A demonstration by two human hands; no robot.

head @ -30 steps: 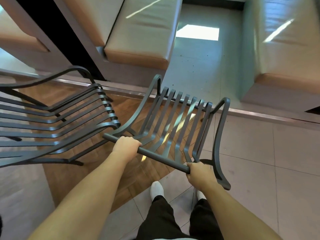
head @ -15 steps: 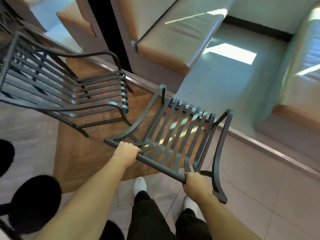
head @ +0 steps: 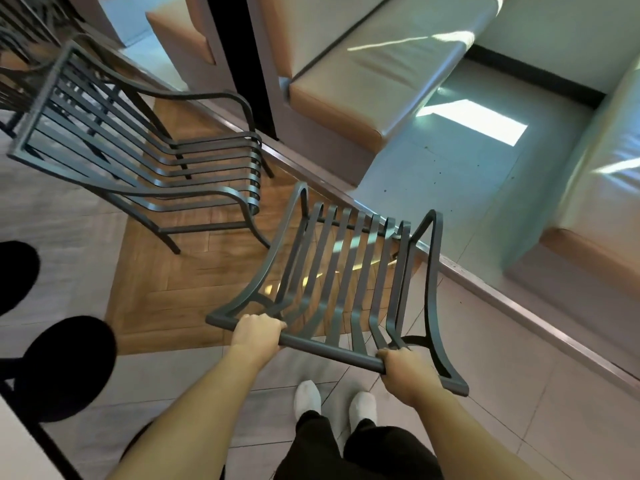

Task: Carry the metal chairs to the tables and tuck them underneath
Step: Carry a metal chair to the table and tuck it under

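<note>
1. Chair (head: 346, 271): slatted metal, rigid, likely fairly heavy and awkward rather than fragile; no flex to expect, but painted tube probably slick under a loose grip.
2. Held in front of the body, tipped forward, above the seam between wood floor (head: 162, 285) and tiles; whether the legs touch the floor, cannot tell.
3. Best hold, by judgement: the top rail (head: 322, 346) of the backrest, hands well apart near its two ends, for control of swing and twist.
4. Left hand (head: 256, 332): wrapped round the rail near its left end, fingers (head: 266, 322) curled fully over the tube, nothing else held.
5. Right hand (head: 403, 370): clenched on the rail at its right corner, just beside the arm frame, fingers curled under and mostly hidden.
6. Second chair (head: 138, 161): standing on the wood floor to the left, apart from the carried one; close enough to snag an arm frame on a careless turn.
7. Benches (head: 363, 84) ahead; only a pale corner (head: 20, 448) at lower left, perhaps a table.
8. Carrying step judged under way; tucking not yet done.
</note>
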